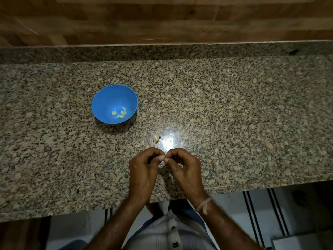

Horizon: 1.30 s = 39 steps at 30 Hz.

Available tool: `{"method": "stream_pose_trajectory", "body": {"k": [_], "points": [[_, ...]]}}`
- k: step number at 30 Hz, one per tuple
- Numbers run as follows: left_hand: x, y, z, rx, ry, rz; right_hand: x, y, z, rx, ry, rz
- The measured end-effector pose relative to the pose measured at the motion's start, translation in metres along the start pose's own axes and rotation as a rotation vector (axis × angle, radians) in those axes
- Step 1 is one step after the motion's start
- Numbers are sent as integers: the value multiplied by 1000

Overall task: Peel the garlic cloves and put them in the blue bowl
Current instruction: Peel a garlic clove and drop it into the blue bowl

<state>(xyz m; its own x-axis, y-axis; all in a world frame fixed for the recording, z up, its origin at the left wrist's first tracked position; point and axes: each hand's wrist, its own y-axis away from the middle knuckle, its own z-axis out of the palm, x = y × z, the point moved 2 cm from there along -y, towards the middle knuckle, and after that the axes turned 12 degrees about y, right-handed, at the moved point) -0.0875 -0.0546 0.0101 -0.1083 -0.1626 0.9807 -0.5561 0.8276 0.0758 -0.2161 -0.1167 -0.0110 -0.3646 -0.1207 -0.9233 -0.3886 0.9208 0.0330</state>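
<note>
Granite-side near the front edge of the counter (234,105), pinches a small clove (162,158) between the curled fingertips of left hand (144,168) and right hand (183,166), with the blue bowl (106,98) off toward the back-left, nearer the left hand.

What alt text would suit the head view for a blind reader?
The left hand and right hand pinch a garlic clove over a granite counter. A blue bowl holding peeled cloves stands farther left; a garlic bulb lies beyond the hands.
</note>
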Motion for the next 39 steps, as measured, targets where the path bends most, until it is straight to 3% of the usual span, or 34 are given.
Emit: {"method": "stream_pose_trajectory", "body": {"k": [9, 14, 20, 25, 27, 32, 35, 37, 39], "points": [[9, 1, 10, 88, 83, -118, 1, -10, -3, 2, 112, -166], [5, 0, 20, 163, 233, -248, 1, -27, -15, -129, 15, -87], [11, -2, 28, 108, 164, -179, 15, -34, -32, -218, -122, 42], [8, 5, 32, -30, 110, -115, 17, -34, -34, -291, -202, 127], [9, 9, 37, -34, 60, -77, 14, -35, -33, -302, -176, 121], [1, 9, 48, 18, -10, -76, 13, -34, -30, -275, 69, -90], [-4, 8, 51, 25, -70, -46, 17, -37, -22, -347, 29, 48], [-9, 7, 52, 9, -9, -167, 19, -36, -18, -359, 41, 89], [-11, 7, 54, 0, 233, -398, 19, -38, -21, -323, 193, -83]]}}
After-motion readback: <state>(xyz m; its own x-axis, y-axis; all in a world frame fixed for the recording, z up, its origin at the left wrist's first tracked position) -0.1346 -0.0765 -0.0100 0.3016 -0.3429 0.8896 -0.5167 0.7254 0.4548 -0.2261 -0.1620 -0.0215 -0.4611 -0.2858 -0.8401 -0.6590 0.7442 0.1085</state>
